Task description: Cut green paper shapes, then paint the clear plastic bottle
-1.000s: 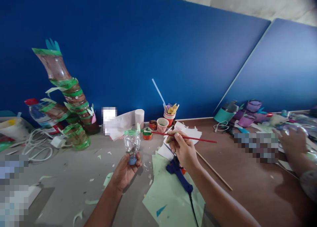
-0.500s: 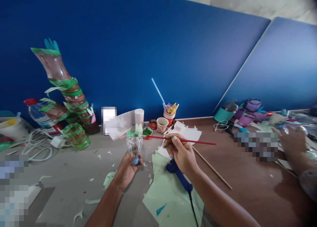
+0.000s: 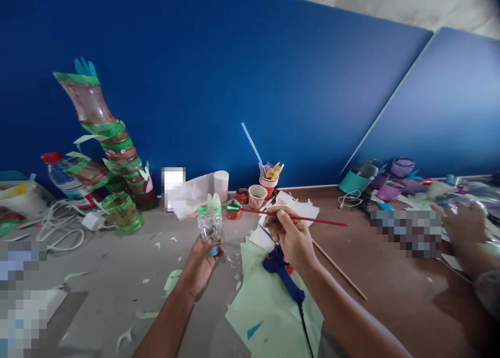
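Note:
My left hand (image 3: 198, 267) grips a cut-off clear plastic bottle (image 3: 210, 223), its blue cap down and its upper rim painted green. Pale petal-like paper shapes (image 3: 213, 200) show behind the rim. In my right hand (image 3: 294, 238), the fingers are closed around a thin red paintbrush (image 3: 322, 221), held nearly level. Its tip points left and sits at a small orange pot of green paint (image 3: 233, 213), just right of the bottle. Below my right hand lies a blue glue gun (image 3: 288, 282) on pale green paper sheets (image 3: 269, 316).
A tall bottle sculpture with green bands (image 3: 119, 139) stands at the left, near white cables (image 3: 64, 227). Cups (image 3: 258, 195) line the back by the blue partition (image 3: 195, 87). A wooden stick (image 3: 339, 269) lies at right. Another person's hand (image 3: 464, 225) is at far right.
The brush has moved right, its tip shifting from the bottle's green rim to the paint pot. The bottle stays in my left hand, slightly further left of the brush tip.

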Motion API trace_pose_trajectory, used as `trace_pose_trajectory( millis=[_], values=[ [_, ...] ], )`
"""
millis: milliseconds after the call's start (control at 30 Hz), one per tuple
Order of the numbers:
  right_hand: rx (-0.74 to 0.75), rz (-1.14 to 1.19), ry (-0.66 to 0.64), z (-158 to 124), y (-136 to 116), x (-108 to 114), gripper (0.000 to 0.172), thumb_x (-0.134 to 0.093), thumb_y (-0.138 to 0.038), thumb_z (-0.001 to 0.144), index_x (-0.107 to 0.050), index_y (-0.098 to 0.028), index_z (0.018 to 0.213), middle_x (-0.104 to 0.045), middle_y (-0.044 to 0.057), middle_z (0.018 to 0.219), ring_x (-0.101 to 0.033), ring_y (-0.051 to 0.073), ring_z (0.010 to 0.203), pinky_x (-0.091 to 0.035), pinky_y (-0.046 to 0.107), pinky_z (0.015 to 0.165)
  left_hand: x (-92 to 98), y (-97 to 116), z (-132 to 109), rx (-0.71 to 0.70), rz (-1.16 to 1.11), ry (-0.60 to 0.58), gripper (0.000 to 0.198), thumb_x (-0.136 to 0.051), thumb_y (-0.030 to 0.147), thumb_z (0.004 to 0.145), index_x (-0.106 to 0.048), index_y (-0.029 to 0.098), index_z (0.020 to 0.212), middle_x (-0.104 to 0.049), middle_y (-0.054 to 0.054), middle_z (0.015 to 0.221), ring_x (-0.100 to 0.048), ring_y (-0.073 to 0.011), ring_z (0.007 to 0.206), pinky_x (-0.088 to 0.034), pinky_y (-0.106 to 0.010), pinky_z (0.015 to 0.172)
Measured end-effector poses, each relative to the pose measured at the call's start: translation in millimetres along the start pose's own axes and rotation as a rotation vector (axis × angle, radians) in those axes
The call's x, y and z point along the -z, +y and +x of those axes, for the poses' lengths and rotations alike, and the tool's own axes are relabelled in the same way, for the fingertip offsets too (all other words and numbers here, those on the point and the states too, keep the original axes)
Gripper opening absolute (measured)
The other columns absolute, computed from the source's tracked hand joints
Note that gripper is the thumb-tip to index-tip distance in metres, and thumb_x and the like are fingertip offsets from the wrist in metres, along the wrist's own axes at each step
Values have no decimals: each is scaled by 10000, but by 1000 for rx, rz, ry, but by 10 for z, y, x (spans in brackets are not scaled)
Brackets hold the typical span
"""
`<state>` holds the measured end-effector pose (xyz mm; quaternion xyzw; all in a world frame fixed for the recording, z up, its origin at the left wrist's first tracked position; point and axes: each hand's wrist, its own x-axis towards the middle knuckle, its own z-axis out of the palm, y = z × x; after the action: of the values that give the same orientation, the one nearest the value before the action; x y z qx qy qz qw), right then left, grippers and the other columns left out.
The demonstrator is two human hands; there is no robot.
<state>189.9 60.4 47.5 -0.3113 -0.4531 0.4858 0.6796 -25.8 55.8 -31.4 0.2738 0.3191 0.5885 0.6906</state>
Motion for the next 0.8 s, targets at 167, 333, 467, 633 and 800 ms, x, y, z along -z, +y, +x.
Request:
trace_pose_trajectory(
  millis=[167, 333, 467, 633, 800],
  values=[
    [-33, 15, -70, -82, -28, -100, 228, -623, -389, 842, -670, -166, 846, -656, 31, 657, -447, 74, 425, -314, 217, 401, -43, 0, 4, -4, 38, 43, 401, -836, 342, 618, -618, 160, 901, -669, -52, 910, -611, -150, 748, -485, -318, 766],
    [-34, -3, -88, -107, 3, -142, 235, -623, -401, 840, -661, -169, 831, -658, 30, 661, -455, 75, 416, -322, 219, 394, -82, -2, 0, -23, 77, 65, 396, -849, 329, 586, -618, 149, 854, -665, -46, 852, -604, -146, 735, -475, -309, 761],
    [-25, -42, -58, -65, 15, -101, 233, -616, -395, 844, -661, -166, 831, -652, 28, 650, -455, 77, 424, -325, 219, 397, -71, -9, -2, -32, 66, 61, 377, -841, 313, 599, -622, 158, 863, -660, -39, 860, -603, -145, 753, -474, -314, 775],
    [4, -91, -6, -11, -1, -18, 229, -607, -380, 851, -666, -160, 872, -654, 31, 662, -465, 82, 445, -324, 217, 402, -38, -5, -1, -29, 42, 39, 338, -826, 316, 635, -633, 164, 867, -656, -40, 882, -609, -152, 776, -477, -314, 769],
    [26, -57, -17, -37, -48, -23, 228, -601, -380, 860, -671, -166, 887, -646, 27, 658, -464, 85, 449, -322, 220, 409, 0, -13, 33, 12, -35, 11, 329, -851, 342, 596, -638, 158, 765, -668, -40, 829, -626, -166, 803, -477, -325, 822]
  ],
)
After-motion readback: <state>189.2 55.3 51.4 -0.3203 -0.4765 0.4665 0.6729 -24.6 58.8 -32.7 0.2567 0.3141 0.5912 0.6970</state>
